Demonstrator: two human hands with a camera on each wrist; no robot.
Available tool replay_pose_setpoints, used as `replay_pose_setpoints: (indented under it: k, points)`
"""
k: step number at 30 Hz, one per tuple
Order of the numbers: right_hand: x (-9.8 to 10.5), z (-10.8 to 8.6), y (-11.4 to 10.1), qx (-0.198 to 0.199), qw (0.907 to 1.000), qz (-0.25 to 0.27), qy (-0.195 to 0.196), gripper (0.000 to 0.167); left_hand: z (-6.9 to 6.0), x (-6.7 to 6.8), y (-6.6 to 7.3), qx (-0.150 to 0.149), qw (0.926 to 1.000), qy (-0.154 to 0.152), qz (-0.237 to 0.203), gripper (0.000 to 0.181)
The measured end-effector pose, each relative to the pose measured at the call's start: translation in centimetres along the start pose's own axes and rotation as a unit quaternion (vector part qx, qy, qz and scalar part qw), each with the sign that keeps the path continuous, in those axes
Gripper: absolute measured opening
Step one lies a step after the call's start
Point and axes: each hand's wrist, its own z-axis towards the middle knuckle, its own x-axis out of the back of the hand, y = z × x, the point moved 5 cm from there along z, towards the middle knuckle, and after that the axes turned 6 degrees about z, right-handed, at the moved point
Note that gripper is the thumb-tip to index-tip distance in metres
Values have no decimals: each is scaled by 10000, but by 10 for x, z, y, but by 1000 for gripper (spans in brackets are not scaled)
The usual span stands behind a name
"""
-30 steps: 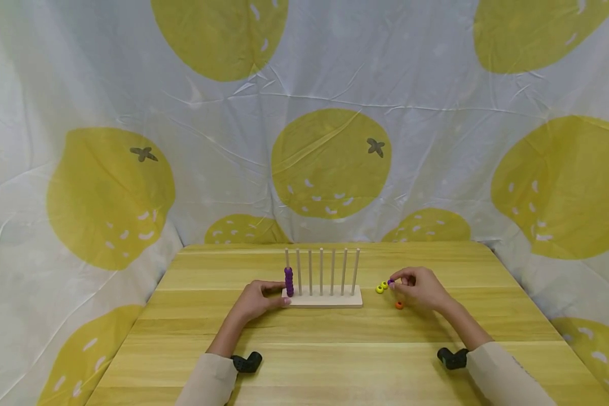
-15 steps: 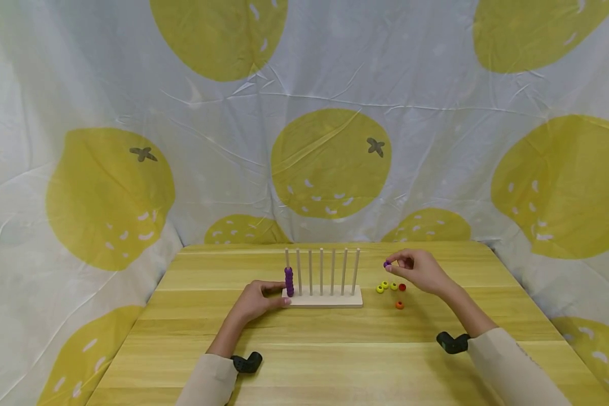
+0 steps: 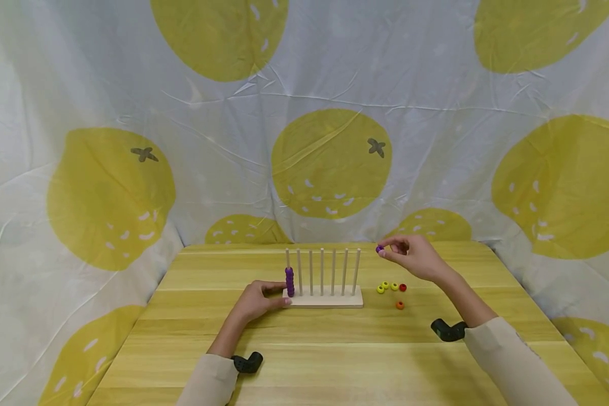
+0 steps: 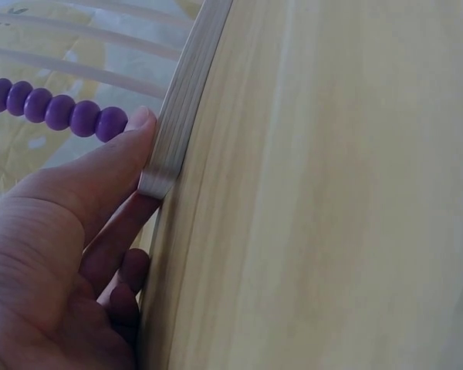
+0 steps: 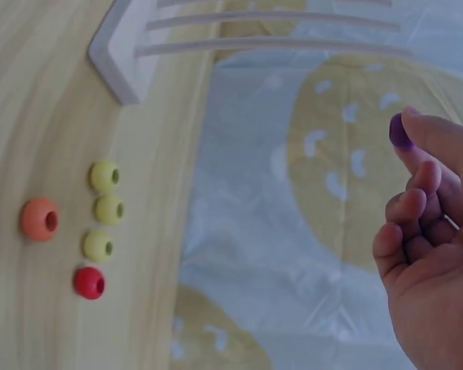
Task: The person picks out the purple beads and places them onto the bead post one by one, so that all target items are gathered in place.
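Observation:
A wooden peg rack [image 3: 325, 300] with several upright rods stands mid-table. Its leftmost rod carries a stack of purple beads [image 4: 59, 112]; the other rods are bare. My left hand [image 3: 256, 300] grips the left end of the base between thumb and fingers. Up in the air, right of the rods, my right hand [image 3: 417, 257] pinches a purple bead [image 5: 400, 132] between thumb and forefinger. On the table below it lie three yellow beads [image 5: 109, 209], a red bead [image 5: 89, 283] and an orange bead [image 5: 40, 219].
The wooden table [image 3: 314, 366] runs back to a hanging cloth [image 3: 426, 175] printed with yellow fruit. A black wrist device [image 3: 247, 362] is on the left wrist, and another black device [image 3: 448, 330] on the right.
My right hand has lifted the purple bead off the table and moved up and slightly left with it, uncovering the red bead and a third yellow one. The left hand has stayed put.

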Motion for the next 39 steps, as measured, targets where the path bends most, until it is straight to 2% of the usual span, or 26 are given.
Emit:
replay_pose_setpoints:
  k: [14, 26, 39]
  points:
    - [-3, 18, -32, 208, 9997, 53, -77, 29, -1, 0, 2, -40, 9999, 57, -108, 50]
    - [-24, 36, -61, 518, 9980, 178, -306, 27, -1, -3, 1, -54, 10000, 21, 13, 52]
    - [-53, 57, -80, 734, 9954, 421, -457, 26, 1, 0, 0, 29, 10000, 14, -21, 52]
